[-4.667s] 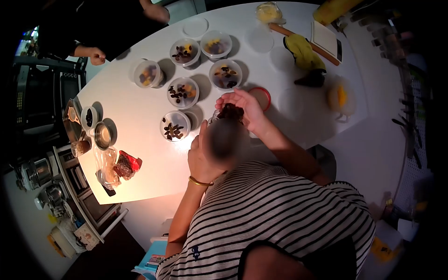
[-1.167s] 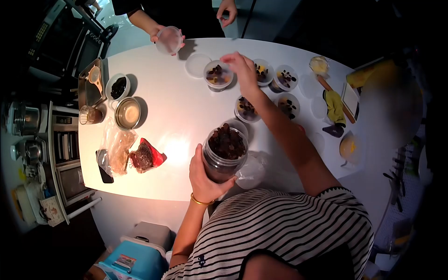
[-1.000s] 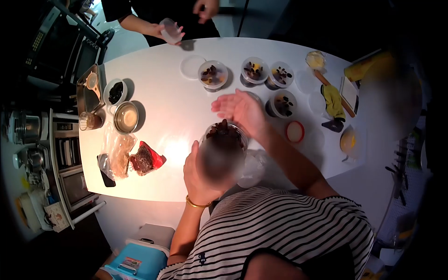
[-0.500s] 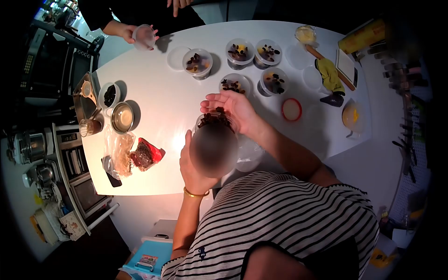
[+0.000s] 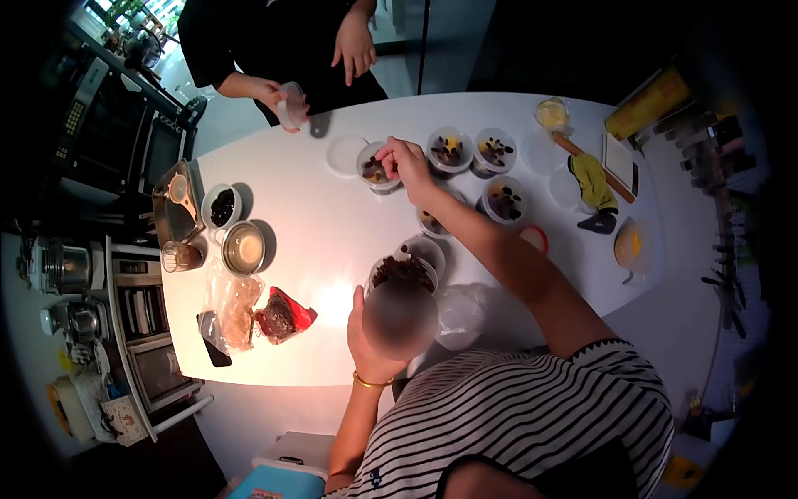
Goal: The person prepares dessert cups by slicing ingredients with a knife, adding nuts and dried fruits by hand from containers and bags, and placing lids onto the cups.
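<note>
My left hand [image 5: 371, 356] is wrapped round a clear tub of raisins [image 5: 402, 271] near the table's front edge. A round blur covers part of the tub and the hand. My right hand [image 5: 407, 172] reaches out over a clear plastic cup [image 5: 378, 185] with raisins and yellow pieces on top. Its fingers are drawn together above the cup; what they hold, if anything, is hidden. Other topped cups stand close by: one at the back [image 5: 450, 155], one beside it [image 5: 494, 153], one nearer [image 5: 504, 200], and one partly under my right forearm [image 5: 435, 219].
Across the white table [image 5: 307, 224], a person in black holds an empty clear cup [image 5: 292, 106]. On the left are a metal bowl [image 5: 243, 249], a bowl of dark pieces [image 5: 221, 207] and a red packet [image 5: 283, 316]. A yellow-green cloth [image 5: 590, 183] lies right.
My right hand has left the raisin tub and moved forward over a cup, its fingers closing together. My left hand still holds the tub. The view has shifted, and the other person's free hand shows more.
</note>
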A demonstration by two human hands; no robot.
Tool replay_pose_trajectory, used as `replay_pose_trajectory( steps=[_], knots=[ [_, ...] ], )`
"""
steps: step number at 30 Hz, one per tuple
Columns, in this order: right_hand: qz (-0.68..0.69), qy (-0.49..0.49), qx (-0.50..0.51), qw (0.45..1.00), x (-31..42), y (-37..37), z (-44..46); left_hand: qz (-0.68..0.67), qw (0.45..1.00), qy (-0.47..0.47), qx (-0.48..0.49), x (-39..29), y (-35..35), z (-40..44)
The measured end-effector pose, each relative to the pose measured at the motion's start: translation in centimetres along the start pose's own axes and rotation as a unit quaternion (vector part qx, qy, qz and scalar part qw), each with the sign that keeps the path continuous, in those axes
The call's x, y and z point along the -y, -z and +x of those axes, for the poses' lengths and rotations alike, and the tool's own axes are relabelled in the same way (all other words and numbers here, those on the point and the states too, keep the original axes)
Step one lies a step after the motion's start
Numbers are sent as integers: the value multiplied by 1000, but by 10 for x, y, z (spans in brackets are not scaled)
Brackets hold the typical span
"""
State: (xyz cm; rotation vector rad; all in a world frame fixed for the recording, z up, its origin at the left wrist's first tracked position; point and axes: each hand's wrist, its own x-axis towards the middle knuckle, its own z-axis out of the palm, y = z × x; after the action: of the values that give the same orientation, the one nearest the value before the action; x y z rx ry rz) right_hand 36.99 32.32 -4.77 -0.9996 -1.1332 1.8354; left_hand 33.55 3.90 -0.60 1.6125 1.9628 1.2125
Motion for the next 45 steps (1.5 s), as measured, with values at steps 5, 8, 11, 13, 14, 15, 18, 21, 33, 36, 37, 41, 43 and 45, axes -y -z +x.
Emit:
replay_pose_trajectory(
  steps=[5,8,11,13,14,15,18,21,33,36,37,41,43,45],
  knots=[
    [-141,134,52,980,-8,3,28,18,1000,-17,-7,6,-1,-8],
    [-131,164,18,978,3,22,9,-50,997,28,-59,12,-9,-20],
    [-185,163,-24,969,30,81,-64,-6,998,-51,-34,15,-2,-27],
    [-256,163,-83,949,23,155,-123,-97,995,-10,-13,21,-4,-36],
    [-377,143,-129,906,21,198,-156,-207,976,67,-3,26,-10,-41],
    [-490,116,-173,847,19,236,-184,-263,959,103,15,22,-11,-40],
    [-563,-33,-271,780,9,321,-272,-100,994,-18,47,-10,-12,-26],
    [-556,-12,-344,757,-12,334,-319,-166,980,-57,88,-40,-39,-14],
    [-687,53,-234,686,-12,350,-272,-177,964,-13,199,-98,-181,-13],
    [-689,-13,-172,704,-4,369,-252,-170,965,-17,198,-106,-215,-7],
    [-678,-20,-156,718,0,375,-251,-168,964,-3,205,-109,-222,-7],
    [-531,68,-152,831,7,394,-255,-160,963,-2,219,-112,-244,-14],
    [-378,21,-121,917,32,396,-265,-175,959,-23,220,-112,-256,-16],
    [-217,-31,-88,972,66,391,-279,-195,961,-21,195,-117,-272,-17]
  ],
)
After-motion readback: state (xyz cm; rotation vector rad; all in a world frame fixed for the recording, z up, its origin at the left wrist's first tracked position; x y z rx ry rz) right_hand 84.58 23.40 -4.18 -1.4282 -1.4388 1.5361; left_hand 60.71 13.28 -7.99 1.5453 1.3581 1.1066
